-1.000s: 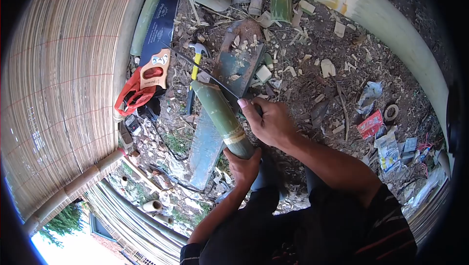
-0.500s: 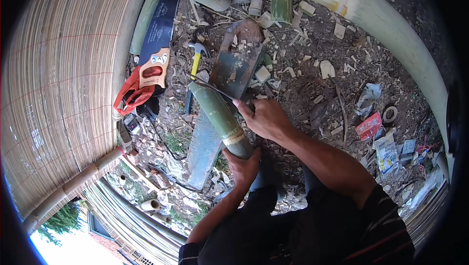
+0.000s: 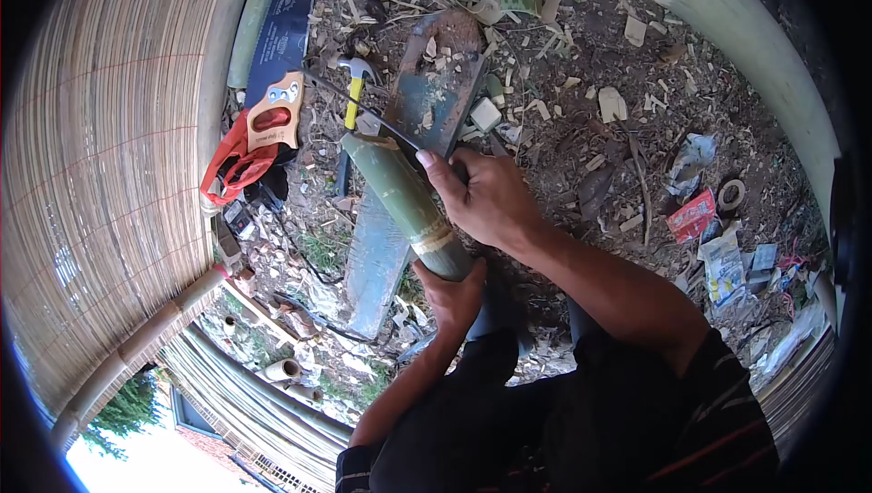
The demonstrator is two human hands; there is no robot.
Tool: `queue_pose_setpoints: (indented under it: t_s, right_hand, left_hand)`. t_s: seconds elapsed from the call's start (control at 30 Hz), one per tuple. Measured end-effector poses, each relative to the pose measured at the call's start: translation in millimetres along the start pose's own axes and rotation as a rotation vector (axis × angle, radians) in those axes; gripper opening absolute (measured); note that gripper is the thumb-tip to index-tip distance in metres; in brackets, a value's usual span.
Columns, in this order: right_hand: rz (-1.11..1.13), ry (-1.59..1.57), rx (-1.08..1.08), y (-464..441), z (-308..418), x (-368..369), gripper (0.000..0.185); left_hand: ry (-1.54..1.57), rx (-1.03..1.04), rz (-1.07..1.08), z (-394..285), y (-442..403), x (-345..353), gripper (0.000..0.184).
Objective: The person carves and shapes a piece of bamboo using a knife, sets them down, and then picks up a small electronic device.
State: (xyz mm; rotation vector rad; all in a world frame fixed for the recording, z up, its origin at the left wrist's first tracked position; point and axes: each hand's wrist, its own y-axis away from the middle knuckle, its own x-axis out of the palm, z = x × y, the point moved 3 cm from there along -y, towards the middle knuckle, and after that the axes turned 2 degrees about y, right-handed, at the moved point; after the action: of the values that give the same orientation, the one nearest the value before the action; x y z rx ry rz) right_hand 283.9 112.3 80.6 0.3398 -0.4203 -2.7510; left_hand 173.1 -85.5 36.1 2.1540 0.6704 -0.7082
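A length of green bamboo (image 3: pixel 392 186) is held at a slant, its cut end pointing up and away from me. My left hand (image 3: pixel 451 295) wraps around its near end, just below the pale node ring. In my right hand (image 3: pixel 489 195) is a knife (image 3: pixel 371 113) with a long, thin dark blade, seen nearly edge-on. The thumb lies along it, and the handle is hidden in my fist. Its blade passes above the bamboo's far end and reaches out to the left; whether it touches the bamboo, I cannot tell.
A claw hammer (image 3: pixel 353 103) and a worn board (image 3: pixel 377 257) lie beneath the bamboo. Left of them are a handsaw (image 3: pixel 283 48) and red cloth (image 3: pixel 234 155) by a reed screen (image 3: pixel 118 130). A tape roll (image 3: pixel 731 193) and a red packet (image 3: pixel 690 216) lie right among wood chips.
The knife has moved from beside the bamboo's far end to above and beyond it, its blade now pointing up-left. The bamboo stays in my left hand, and the view has shifted slightly.
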Motion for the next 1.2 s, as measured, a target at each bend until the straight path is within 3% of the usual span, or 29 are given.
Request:
queue_pose_setpoints:
  t_s: [0.03, 0.13, 0.2, 0.23, 0.3, 0.4, 0.43, 0.5, 0.53, 0.6, 0.67, 0.7, 0.73, 0.77, 0.8, 0.87, 0.93, 0.97, 1.0, 1.07, 1.13, 1.2]
  right_hand:
    - [0.171, 0.279, 0.148, -4.9, -19.5, 11.0, 0.074]
    - [0.248, 0.306, 0.179, -12.9, -31.6, 11.0, 0.078]
    - [0.233, 0.313, 0.17, -8.4, -30.1, 6.6, 0.072]
    - [0.167, 0.222, 0.13, -4.1, -14.3, -4.7, 0.067]
    - [0.049, 0.065, 0.034, 8.3, 0.5, -8.6, 0.057]
    - [-0.065, 0.26, -0.136, -5.7, -74.4, 35.7, 0.064]
    - [-0.077, 0.265, -0.152, -13.7, -58.0, 23.6, 0.064]
    - [0.252, 0.32, 0.184, -15.3, -43.5, 11.6, 0.072]
    - [0.243, 0.317, 0.186, -15.2, -43.2, 5.0, 0.072]
    - [0.637, -0.69, 0.796, -4.7, -52.0, 2.0, 0.076]
    - [0.608, -0.791, 0.849, 3.4, -38.9, -19.7, 0.071]
    - [0.487, -0.595, 0.634, 0.9, -37.1, -31.9, 0.068]
    - [0.367, -0.4, 0.415, -1.7, -34.4, -43.2, 0.065]
    - [0.292, -0.161, 0.324, -6.2, -34.2, -53.1, 0.058]
    - [0.293, -0.151, 0.314, -7.5, -31.6, -53.9, 0.058]
    - [0.142, -0.075, 0.066, -9.4, -24.4, -59.4, 0.054]
    - [0.075, -0.14, 0.03, -14.3, -36.5, -48.2, 0.052]
    - [0.027, -0.078, -0.138, -17.8, -33.8, -46.6, 0.052]
    - [-0.022, -0.015, -0.302, -19.6, -32.9, -43.7, 0.053]
    - [0.021, -0.113, -0.309, -22.7, -44.8, -30.0, 0.053]
    - [0.177, -0.068, -0.16, -18.1, -51.2, -19.0, 0.056]
    - [0.167, -0.024, -0.148, -12.8, -51.1, -14.2, 0.056]
  left_hand:
    - [0.019, -0.057, 0.027, -3.0, 3.8, -2.1, 0.086]
    - [0.052, -0.049, 0.054, -17.5, -1.7, 1.0, 0.088]
    - [0.001, -0.063, 0.054, -12.8, 2.0, -1.0, 0.089]
    - [0.025, 0.047, 0.034, -1.5, -3.2, 3.3, 0.085]
    - [-0.016, 0.01, 0.027, 3.5, -2.7, 1.1, 0.085]
    - [-0.013, 0.018, 0.026, 4.2, -4.7, 1.7, 0.086]
    - [-0.008, 0.046, 0.039, 5.6, -4.0, -0.5, 0.085]
    - [0.036, 0.003, 0.065, 6.6, -4.2, -2.4, 0.08]
    - [0.033, 0.01, 0.07, 1.4, -4.7, -11.2, 0.08]
    - [0.191, -0.002, 0.304, -7.0, -7.9, -32.5, 0.081]
    - [0.378, 0.003, 0.372, -0.7, -10.6, -63.6, 0.088]
    - [0.466, -0.112, 0.472, 5.3, -14.7, -87.4, 0.1]
    - [0.611, -0.036, 0.404, -7.9, -11.4, -97.0, 0.099]
    - [0.667, -0.124, 0.497, -12.3, -13.4, -118.9, 0.102]
    - [0.782, -0.143, 0.557, -11.6, -16.1, -137.4, 0.089]
    - [1.014, -0.116, 0.571, 3.9, -24.8, -160.0, 0.087]
    - [1.102, -0.187, 0.586, 11.2, -32.2, -174.7, 0.088]
    - [1.136, -0.208, 0.678, 26.3, -43.0, -182.3, 0.087]
    - [1.142, -0.179, 0.597, 36.7, -53.5, -179.5, 0.082]
    - [1.096, -0.248, 0.768, 44.3, -77.2, -179.3, 0.079]
    - [1.067, -0.371, 0.586, 35.7, -93.2, -162.0, 0.088]
    - [1.022, -0.35, 0.567, 31.1, -112.7, -149.4, 0.091]
